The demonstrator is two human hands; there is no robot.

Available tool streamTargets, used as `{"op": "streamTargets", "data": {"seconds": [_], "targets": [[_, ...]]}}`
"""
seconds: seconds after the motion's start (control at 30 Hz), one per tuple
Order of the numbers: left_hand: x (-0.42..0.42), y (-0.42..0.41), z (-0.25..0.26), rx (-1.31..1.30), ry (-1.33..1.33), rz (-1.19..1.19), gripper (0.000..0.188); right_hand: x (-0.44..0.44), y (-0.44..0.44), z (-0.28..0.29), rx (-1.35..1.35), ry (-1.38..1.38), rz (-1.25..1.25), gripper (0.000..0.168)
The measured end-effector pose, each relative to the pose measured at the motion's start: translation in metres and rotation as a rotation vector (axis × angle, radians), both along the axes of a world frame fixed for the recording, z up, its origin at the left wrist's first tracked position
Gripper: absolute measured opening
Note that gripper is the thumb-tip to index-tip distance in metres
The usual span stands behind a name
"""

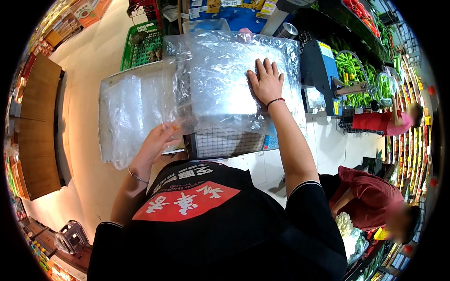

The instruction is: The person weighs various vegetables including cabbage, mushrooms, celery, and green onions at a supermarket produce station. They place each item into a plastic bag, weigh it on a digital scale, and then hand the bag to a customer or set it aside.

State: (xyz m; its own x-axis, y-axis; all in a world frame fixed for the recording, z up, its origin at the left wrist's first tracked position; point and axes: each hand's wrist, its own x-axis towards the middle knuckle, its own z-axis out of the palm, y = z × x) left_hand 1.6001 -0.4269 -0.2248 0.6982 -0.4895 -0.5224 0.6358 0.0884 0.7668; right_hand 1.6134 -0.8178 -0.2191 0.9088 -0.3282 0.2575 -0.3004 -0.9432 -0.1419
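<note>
A wide sheet of clear plastic film or bag (pixel 218 77) lies spread over the top of a weighing scale, whose key panel (pixel 228 142) shows below it. My right hand (pixel 268 82) rests palm down on the plastic, fingers spread. At the plastic's lower left corner, my left hand (pixel 163 138) pinches its edge between thumb and fingers. More clear plastic bags (pixel 132 112) lie on a pale tray-like surface at the left, beside my left hand.
A green basket (pixel 128 49) stands beyond the bags. Right of the scale is a blue bag-sealing machine (pixel 325 77), with green peppers (pixel 351 70) behind it. Two people, one in pink (pixel 399 123) and one in dark red (pixel 372 196), are at the right. A wooden cabinet (pixel 38 126) stands at the left.
</note>
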Motion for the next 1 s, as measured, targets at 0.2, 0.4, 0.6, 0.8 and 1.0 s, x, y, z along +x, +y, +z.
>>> {"op": "streamTargets", "data": {"seconds": [0.2,0.4,0.6,0.8,1.0], "targets": [[0.004,0.032,-0.01,-0.111,-0.098,-0.05,0.013,0.0,-0.01,0.0,-0.022,-0.002,0.041,0.061],[0.008,0.083,-0.02,0.202,-0.253,-0.136,0.014,0.001,-0.011,-0.001,-0.029,0.037,0.073,0.06],[0.024,0.122,-0.04,1.14,-1.278,0.257,0.034,0.001,-0.011,0.0,-0.018,0.04,0.062,0.059],[0.066,0.143,-0.085,1.476,-0.765,0.199,0.047,0.006,-0.027,-0.001,0.05,-0.067,0.15,0.055],[0.053,0.113,-0.067,1.181,-0.894,0.238,0.023,-0.003,0.082,0.074,0.254,-0.385,0.401,0.038]]}}
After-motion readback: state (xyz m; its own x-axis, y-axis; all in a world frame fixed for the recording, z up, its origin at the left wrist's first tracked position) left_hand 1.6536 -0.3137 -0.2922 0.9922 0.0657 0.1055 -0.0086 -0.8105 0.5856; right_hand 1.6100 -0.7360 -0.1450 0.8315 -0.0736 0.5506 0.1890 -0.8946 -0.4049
